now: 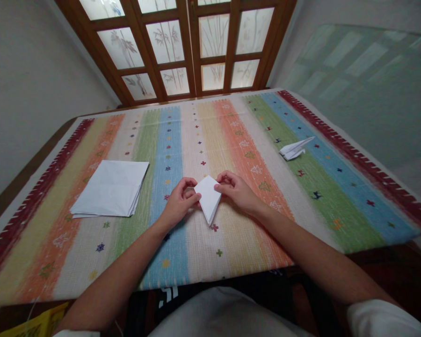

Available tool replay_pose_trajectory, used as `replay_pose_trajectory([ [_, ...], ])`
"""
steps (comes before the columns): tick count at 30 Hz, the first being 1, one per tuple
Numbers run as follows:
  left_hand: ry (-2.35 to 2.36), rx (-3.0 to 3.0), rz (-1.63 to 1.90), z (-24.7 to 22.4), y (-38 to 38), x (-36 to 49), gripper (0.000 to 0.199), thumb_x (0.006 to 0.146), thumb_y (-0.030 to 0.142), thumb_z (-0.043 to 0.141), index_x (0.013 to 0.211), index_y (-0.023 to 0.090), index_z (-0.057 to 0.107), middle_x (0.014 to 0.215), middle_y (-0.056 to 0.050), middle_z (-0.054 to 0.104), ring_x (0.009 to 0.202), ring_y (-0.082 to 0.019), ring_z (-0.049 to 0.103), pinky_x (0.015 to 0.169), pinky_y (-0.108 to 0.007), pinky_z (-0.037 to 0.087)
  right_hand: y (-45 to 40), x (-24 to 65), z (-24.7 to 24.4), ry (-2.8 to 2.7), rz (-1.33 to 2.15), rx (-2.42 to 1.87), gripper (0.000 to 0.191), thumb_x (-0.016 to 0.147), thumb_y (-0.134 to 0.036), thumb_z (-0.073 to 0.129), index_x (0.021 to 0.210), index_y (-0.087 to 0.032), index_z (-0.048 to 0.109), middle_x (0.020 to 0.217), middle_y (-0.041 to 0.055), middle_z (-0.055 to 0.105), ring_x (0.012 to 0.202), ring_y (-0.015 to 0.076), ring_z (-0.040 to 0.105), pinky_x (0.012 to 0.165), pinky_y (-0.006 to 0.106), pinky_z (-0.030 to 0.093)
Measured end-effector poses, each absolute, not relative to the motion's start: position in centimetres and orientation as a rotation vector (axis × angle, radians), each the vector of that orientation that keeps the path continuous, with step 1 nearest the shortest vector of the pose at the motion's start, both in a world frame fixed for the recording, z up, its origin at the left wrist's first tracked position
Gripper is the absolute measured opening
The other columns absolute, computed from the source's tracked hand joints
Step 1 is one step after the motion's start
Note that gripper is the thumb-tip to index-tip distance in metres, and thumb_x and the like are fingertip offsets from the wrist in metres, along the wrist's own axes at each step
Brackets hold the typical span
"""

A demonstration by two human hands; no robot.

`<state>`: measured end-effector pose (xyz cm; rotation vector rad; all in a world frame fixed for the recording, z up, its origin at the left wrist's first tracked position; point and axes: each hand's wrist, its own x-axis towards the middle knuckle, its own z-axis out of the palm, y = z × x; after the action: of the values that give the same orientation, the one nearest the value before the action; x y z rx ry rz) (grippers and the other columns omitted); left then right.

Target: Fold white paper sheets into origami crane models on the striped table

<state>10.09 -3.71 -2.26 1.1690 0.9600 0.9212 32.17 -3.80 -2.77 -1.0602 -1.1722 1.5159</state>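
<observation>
A small piece of white paper, folded into a kite shape with several layers, is held between my two hands just above the striped tablecloth. Its narrow point faces me and its layered edge shows at the lower right. My left hand pinches the left corner between thumb and fingers. On the opposite corner, my right hand has its thumb on top, with the fingers curled behind. The fingertips under the paper are partly hidden.
A stack of white paper sheets lies on the left of the tablecloth. To the right rests a folded white paper figure with a long point. Wooden doors with glass panes stand behind the table; a yellow basket sits low at left.
</observation>
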Motion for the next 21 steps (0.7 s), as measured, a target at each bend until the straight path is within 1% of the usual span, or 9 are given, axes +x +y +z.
replay_pose_trajectory([
  [2,0.962,1.212,0.951,-2.3,-3.6,10.0,0.041,0.080,0.032,0.082,0.108,0.023,0.054,0.116,-0.002,0.059,0.071,-0.009,0.063,0.060,-0.023,0.057,-3.8,32.3,-2.9,-1.217,1.500,-1.065,0.034,0.080,-0.041,0.083,0.096,-0.024,0.059,0.090,-0.0004,0.068,0.078,0.0166,0.065,0.071,0.030,0.050],
  [4,0.984,1.321,0.935,-2.4,-3.5,9.8,0.033,0.082,0.030,0.079,0.106,0.021,0.058,0.118,-0.004,0.061,0.070,-0.008,0.062,0.061,-0.022,0.056,-3.8,32.5,-2.9,-1.332,1.423,-1.090,0.027,0.083,-0.039,0.081,0.097,-0.023,0.064,0.093,0.0017,0.071,0.080,0.0177,0.067,0.073,0.032,0.053],
  [8,1.071,1.654,0.852,-2.4,-3.5,9.4,0.014,0.086,0.025,0.074,0.098,0.017,0.072,0.122,-0.010,0.064,0.075,-0.010,0.064,0.070,-0.026,0.059,-3.5,33.0,-3.3,-1.646,1.097,-1.149,0.009,0.090,-0.029,0.073,0.091,-0.022,0.078,0.118,0.0104,0.072,0.103,0.0223,0.069,0.090,0.040,0.058],
  [10,1.117,1.776,0.821,-2.5,-3.6,9.3,0.014,0.088,0.024,0.074,0.100,0.017,0.076,0.123,-0.011,0.065,0.074,-0.009,0.064,0.073,-0.028,0.060,-3.4,33.2,-3.5,-1.778,0.971,-1.167,0.011,0.093,-0.024,0.070,0.093,-0.022,0.081,0.125,0.0119,0.069,0.111,0.0239,0.068,0.098,0.044,0.057],
  [13,1.184,1.873,0.795,-2.8,-3.7,9.2,0.016,0.090,0.024,0.074,0.103,0.017,0.078,0.123,-0.011,0.065,0.066,-0.007,0.062,0.069,-0.028,0.060,-3.5,33.2,-3.5,-1.953,0.808,-1.170,0.010,0.091,-0.019,0.075,0.098,-0.023,0.082,0.131,0.0124,0.065,0.118,0.0262,0.065,0.108,0.049,0.052],
  [15,1.225,1.919,0.781,-3.1,-3.7,9.1,0.017,0.089,0.023,0.075,0.104,0.016,0.078,0.123,-0.011,0.065,0.064,-0.008,0.061,0.070,-0.031,0.061,-3.8,33.2,-3.3,-2.058,0.736,-1.155,0.015,0.088,-0.020,0.081,0.103,-0.023,0.082,0.129,0.0122,0.065,0.118,0.0271,0.063,0.109,0.049,0.050],
  [17,1.260,1.987,0.757,-3.2,-3.6,9.1,0.017,0.089,0.022,0.076,0.105,0.017,0.079,0.122,-0.011,0.065,0.071,-0.011,0.064,0.078,-0.036,0.062,-4.1,33.2,-2.9,-2.163,0.720,-1.142,0.020,0.088,-0.022,0.084,0.107,-0.023,0.081,0.121,0.0112,0.067,0.114,0.0272,0.063,0.104,0.047,0.051],
  [19,1.287,2.079,0.743,-3.3,-3.4,9.0,0.016,0.087,0.022,0.078,0.102,0.018,0.079,0.119,-0.011,0.067,0.089,-0.019,0.068,0.092,-0.042,0.060,-4.3,33.1,-2.6,-2.247,0.737,-1.143,0.023,0.087,-0.022,0.085,0.109,-0.024,0.081,0.115,0.0102,0.069,0.112,0.0272,0.063,0.101,0.045,0.052],
  [21,1.289,2.173,0.738,-3.2,-3.2,8.8,0.015,0.085,0.023,0.081,0.100,0.020,0.079,0.121,-0.010,0.067,0.110,-0.027,0.065,0.104,-0.049,0.054,-4.5,33.0,-2.4,-2.294,0.745,-1.162,0.025,0.087,-0.021,0.085,0.111,-0.025,0.081,0.115,0.0100,0.070,0.110,0.0277,0.064,0.100,0.045,0.052],
])
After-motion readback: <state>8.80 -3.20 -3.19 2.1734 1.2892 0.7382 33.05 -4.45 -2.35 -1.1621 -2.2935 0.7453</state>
